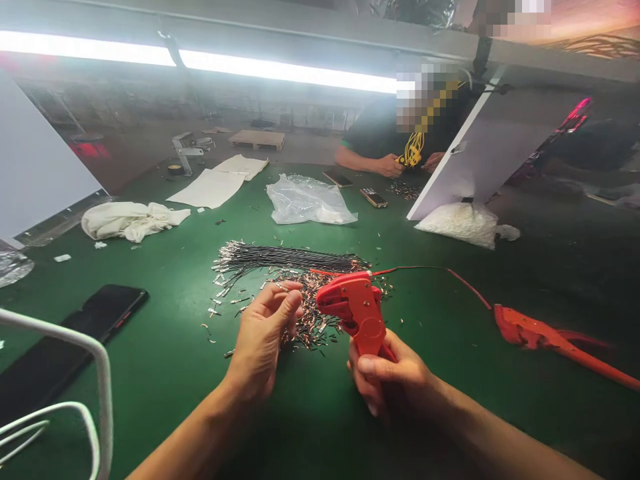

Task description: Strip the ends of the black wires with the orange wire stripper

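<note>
Gripping the crimper (pixel 356 313) upright in our right hand (pixel 387 380), we pinch a terminal (pixel 285 288) in left fingers (pixel 287 303), just left of its head.

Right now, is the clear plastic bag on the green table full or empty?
Empty, it seems: the clear plastic bag lies crumpled and collapsed on the green table.
</note>
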Demonstrator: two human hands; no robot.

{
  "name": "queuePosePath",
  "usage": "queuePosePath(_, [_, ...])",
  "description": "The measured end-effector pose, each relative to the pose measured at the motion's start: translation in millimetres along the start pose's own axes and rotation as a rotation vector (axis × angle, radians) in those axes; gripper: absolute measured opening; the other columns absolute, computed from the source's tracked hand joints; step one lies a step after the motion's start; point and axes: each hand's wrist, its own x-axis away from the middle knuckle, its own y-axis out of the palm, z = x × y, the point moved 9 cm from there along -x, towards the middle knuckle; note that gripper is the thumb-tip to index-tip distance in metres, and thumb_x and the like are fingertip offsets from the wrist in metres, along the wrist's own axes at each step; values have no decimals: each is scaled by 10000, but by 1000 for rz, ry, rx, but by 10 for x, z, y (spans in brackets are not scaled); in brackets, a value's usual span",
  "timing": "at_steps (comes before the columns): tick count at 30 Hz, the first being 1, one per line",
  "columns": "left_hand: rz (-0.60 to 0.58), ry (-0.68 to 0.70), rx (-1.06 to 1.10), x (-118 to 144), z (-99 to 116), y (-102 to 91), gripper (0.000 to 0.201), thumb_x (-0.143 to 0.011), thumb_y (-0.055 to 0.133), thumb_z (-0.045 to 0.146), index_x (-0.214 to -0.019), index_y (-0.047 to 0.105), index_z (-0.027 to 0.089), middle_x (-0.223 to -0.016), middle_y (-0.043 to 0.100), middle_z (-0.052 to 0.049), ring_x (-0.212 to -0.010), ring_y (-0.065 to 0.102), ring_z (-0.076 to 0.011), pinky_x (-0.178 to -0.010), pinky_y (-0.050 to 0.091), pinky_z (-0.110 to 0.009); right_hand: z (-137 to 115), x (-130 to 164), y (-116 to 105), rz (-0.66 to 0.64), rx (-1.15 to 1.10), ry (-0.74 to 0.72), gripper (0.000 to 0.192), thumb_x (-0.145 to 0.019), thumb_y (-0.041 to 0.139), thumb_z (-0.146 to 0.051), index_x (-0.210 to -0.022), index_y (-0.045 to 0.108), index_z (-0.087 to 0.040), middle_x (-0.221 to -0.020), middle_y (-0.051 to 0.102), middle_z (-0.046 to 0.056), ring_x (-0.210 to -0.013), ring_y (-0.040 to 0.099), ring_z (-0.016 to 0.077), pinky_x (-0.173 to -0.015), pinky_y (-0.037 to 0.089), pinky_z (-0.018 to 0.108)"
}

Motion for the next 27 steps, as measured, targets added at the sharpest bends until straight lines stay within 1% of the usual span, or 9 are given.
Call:
queuePosePath(2, [128, 302, -232, 36, 290, -120, 402, -703, 799, 381, -1022, 615, 219, -850, 631, -2, -686, 532, -124, -601, 416, -249, -9, 12, -19, 19, -37, -4, 304, -768, 702, -395, -709, 537, -147, -465, 558, -20, -334, 492, 91, -299, 377, 153])
queuePosePath(4, [177, 700, -538, 201, 623, -54, 392, -728, 784, 260, -1080, 614, 244, -1015, 661, -35, -847, 573, -169, -743, 461, -308, -5, 24, -20, 19, -76, 9, 294, -770, 699, -387, -717, 537, -149, -477, 561, -23, -337, 491, 88, -297, 378, 149])
queuePosePath(6, [77, 1023, -803, 384, 753, 165, 360, -762, 739, 157, -1090, 638, 263, -1074, 688, -39, -961, 572, -197, -863, 453, -353, -2, 32, -1, -5, -100, 25, 296, -774, 693, -392, -716, 537, -147, -491, 568, -20, -328, 482, 81, -290, 379, 147])
queuePosePath(8, [-58, 1187, -939, 480, 720, 317, 320, -787, 697, 101, -1060, 656, 262, -955, 724, -19, -895, 575, -188, -847, 465, -341, -3, 37, 24, -34, -108, 40, 304, -780, 685, -404, -722, 533, -148, -502, 573, -17, -324, 482, 81, -287, 386, 149])
queuePosePath(10, [-107, 1241, -974, 498, 678, 348, 293, -801, 674, 81, -1040, 658, 249, -811, 716, -4, -762, 551, -171, -754, 478, -308, -9, 40, 39, -51, -109, 49, 303, -784, 685, -402, -731, 522, -151, -505, 569, -19, -334, 492, 85, -295, 400, 152])
queuePosePath(15, [-72, 1249, -921, 495, 709, 310, 232, -795, 657, 53, -944, 676, 230, -656, 662, 8, -643, 498, -150, -635, 440, -281, -7, 51, 132, -148, -153, 60, 297, -778, 695, -392, -789, 535, -142, -554, 579, -6, -422, 559, 108, -376, 465, 178])
queuePosePath(18, [-106, 1171, -826, 475, 753, 313, 209, -801, 645, 51, -904, 677, 230, -658, 656, 6, -638, 498, -147, -607, 428, -278, -18, 55, 174, -199, -160, 34, 317, -769, 709, -393, -833, 555, -123, -606, 597, 17, -499, 605, 125, -463, 502, 201])
queuePosePath(23, [-193, 998, -735, 408, 736, 339, 150, -841, 615, 73, -859, 644, 220, -663, 612, 17, -659, 482, -140, -610, 418, -275, -26, 45, 151, -186, -142, 26, 323, -780, 706, -395, -869, 561, -120, -639, 609, 31, -531, 602, 128, -490, 506, 215])
queuePosePath(27, [-236, 957, -758, 390, 705, 363, 119, -862, 604, 93, -828, 611, 206, -667, 586, 32, -657, 472, -125, -667, 411, -288, -40, 46, 152, -187, -141, 22, 315, -789, 706, -389, -859, 564, -116, -633, 607, 28, -532, 601, 121, -514, 505, 213])
